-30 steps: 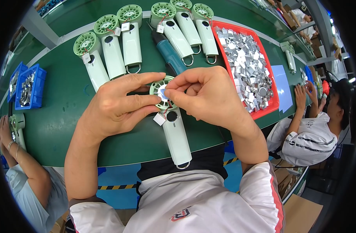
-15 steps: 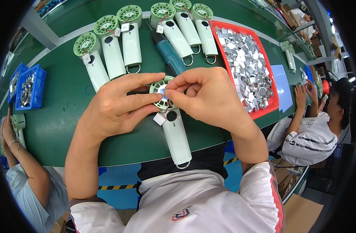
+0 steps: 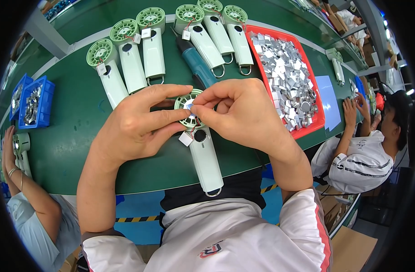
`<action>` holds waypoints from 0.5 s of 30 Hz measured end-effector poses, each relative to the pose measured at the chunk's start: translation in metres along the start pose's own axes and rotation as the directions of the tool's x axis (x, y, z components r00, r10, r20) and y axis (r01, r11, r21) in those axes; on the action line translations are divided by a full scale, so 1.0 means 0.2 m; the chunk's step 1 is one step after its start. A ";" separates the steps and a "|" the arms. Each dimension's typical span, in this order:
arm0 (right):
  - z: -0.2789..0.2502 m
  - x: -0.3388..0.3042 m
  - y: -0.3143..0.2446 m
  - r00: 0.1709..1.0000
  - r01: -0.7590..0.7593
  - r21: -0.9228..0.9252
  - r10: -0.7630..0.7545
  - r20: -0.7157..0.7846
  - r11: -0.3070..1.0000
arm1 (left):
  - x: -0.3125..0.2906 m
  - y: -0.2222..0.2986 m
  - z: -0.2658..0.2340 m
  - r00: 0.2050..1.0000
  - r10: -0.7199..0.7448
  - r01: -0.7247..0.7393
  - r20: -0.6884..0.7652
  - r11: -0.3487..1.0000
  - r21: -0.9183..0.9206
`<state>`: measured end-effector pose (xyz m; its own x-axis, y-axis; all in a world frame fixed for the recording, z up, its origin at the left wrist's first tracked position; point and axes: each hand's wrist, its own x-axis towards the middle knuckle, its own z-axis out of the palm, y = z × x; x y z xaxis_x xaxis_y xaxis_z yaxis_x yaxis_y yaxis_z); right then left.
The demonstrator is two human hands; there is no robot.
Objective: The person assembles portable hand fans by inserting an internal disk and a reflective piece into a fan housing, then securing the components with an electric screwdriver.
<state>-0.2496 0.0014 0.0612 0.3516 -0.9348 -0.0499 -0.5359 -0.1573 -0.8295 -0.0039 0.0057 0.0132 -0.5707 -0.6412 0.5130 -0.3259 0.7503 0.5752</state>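
A pale green handheld fan [image 3: 206, 161] lies before me, its round head away from me and its handle, with a wire loop at the end, toward me. My left hand [image 3: 134, 123] grips the head's rim from the left between thumb and fingers. Thumb and forefinger of my right hand [image 3: 246, 115] are pinched at the head's centre, over a small shiny bluish-silver spot. What they pinch is mostly hidden. Red and black wires run from the head to a small white square piece [image 3: 185, 138] beside the handle.
Several similar fans [image 3: 132, 68] stretch across the far side of the green table [image 3: 71, 149]. Among them lies a teal electric screwdriver [image 3: 196, 63]. A red tray [image 3: 323, 120] of silver pieces stands right, blue bins [image 3: 48, 102] left. Co-workers sit at both sides.
My hands and the fan keep almost the same pose. At the far left, the co-worker's hand has shifted slightly.
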 end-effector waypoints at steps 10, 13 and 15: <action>-0.01 0.00 0.00 1.000 0.018 0.006 -0.018 -0.019 1.000 | 0.00 0.00 0.01 1.000 0.003 -0.003 -0.017 1.000 -0.008; -0.01 0.00 0.01 1.000 0.011 0.019 -0.011 -0.018 1.000 | 0.00 -0.01 0.01 0.999 0.012 -0.012 -0.036 1.000 0.004; -0.01 0.00 0.01 1.000 0.004 0.028 -0.004 -0.019 1.000 | 0.00 -0.01 0.01 0.999 0.016 -0.016 -0.035 1.000 0.007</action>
<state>-0.2520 0.0009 0.0606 0.3388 -0.9402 -0.0362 -0.5123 -0.1521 -0.8452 -0.0060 0.0049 0.0108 -0.5494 -0.6339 0.5443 -0.3222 0.7618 0.5620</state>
